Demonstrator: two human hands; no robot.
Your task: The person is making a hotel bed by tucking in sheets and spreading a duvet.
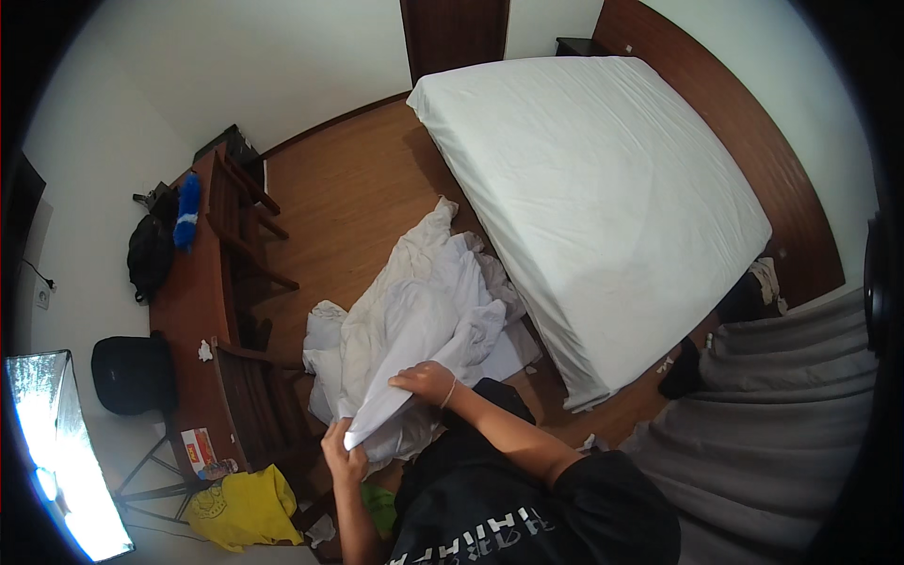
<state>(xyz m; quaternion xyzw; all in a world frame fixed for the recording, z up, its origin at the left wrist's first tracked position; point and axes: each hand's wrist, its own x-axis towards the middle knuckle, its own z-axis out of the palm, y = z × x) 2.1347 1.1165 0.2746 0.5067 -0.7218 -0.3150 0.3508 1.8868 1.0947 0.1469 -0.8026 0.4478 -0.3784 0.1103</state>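
My left hand grips a gathered edge of a white bed sheet low in front of my body. A little farther right and up, my right hand pinches the same sheet, with a thin band around that wrist. Between the two hands the cloth is pulled into a taut fold. Its far part drapes over a heap of bedding on the wooden floor, where a cream quilt shows along the left side. Folds hide the sheet's other edges.
A bed mattress under a fitted white sheet stands at the right. Wooden chairs line a long desk on the left. A yellow cloth and a lit softbox are at lower left. Grey curtains hang at lower right.
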